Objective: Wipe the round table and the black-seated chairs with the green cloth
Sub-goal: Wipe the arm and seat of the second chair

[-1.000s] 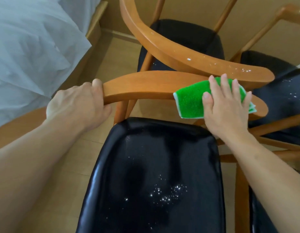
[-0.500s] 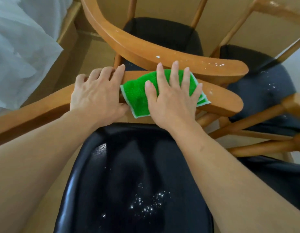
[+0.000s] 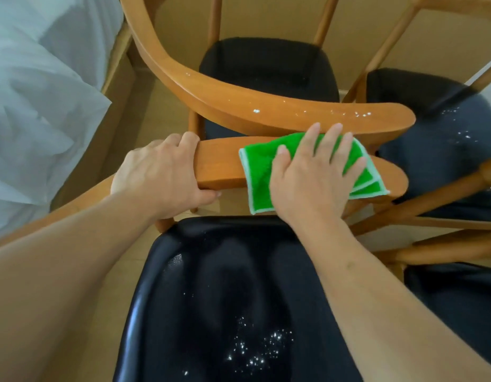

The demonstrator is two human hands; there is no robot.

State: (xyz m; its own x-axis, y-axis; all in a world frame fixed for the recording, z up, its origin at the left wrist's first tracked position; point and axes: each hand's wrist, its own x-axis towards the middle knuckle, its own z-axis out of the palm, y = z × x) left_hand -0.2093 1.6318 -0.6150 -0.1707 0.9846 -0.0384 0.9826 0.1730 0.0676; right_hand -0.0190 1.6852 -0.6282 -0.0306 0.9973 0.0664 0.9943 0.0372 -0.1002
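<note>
Wiping near chair's backrest rail [image 3: 219,166]. My right hand [image 3: 313,177] presses green cloth [image 3: 258,172] flat-fingered; left hand [image 3: 161,175] grips rail at 9 o'clock. Next, I judge: crumbed black seat [image 3: 239,312] at 6 o'clock.

The cloth [image 3: 266,172] is bright green with a pale edging, the chair rail [image 3: 219,166] orange-brown wood, the seat [image 3: 211,299] glossy black — flecked with white specks.

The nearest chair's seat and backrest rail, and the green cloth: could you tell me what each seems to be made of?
Seat: probably black vinyl or leather; glossy, with bright reflections. Backrest rail: apparently varnished wood; orange-brown with a smooth sheen. Green cloth: likely microfibre or terry; fuzzy pile, pale stitched edging.
</note>
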